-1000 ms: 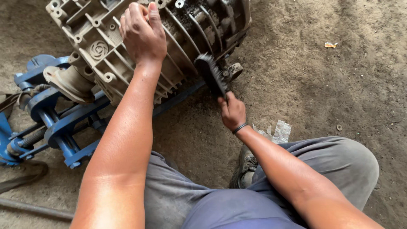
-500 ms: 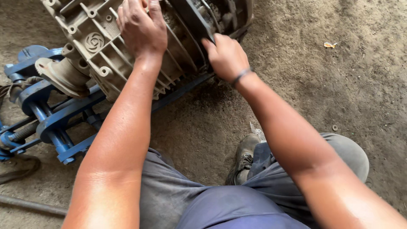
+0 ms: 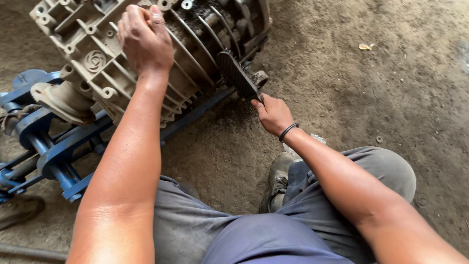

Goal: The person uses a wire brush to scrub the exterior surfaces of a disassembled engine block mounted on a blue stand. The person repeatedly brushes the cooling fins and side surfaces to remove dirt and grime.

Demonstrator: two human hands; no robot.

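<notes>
Left to right. At the far left, a blue steel stand [image 3: 53, 156] lies on the dirt floor [image 3: 391, 88] and carries the grey ribbed gearbox casing [image 3: 97, 63], which rests tilted across its rails with its open, greasy gear side turned toward the upper right. My left hand [image 3: 145, 41] lies palm-down on top of the casing, fingers [image 3: 134, 19] curled close together over the upper edge, bracing the housing; it grips nothing else. To the right of the ribs, a black brush [image 3: 237, 73] leans bristle-side against the lower corner of the casing, just beside a small round fitting [image 3: 260, 78]. My right hand [image 3: 273, 115], a dark band [image 3: 288, 131] at the wrist, is closed around the brush handle, fingers wrapped tight and thumb along it, the hand itself low and just clear of the housing. Below, my grey trousers [image 3: 205, 225] and one worn shoe [image 3: 277, 178] show that I squat close before the work; a scrap of litter [image 3: 365, 46] lies well apart at the upper right. Step in hand, as I judge it: scrubbing grime from the ribbed side and lower edge of the casing. The next stroke, I judge, calls for the bristles pressed flat into the channels between the ribs while the left hand holds the housing from rocking on the stand.
</notes>
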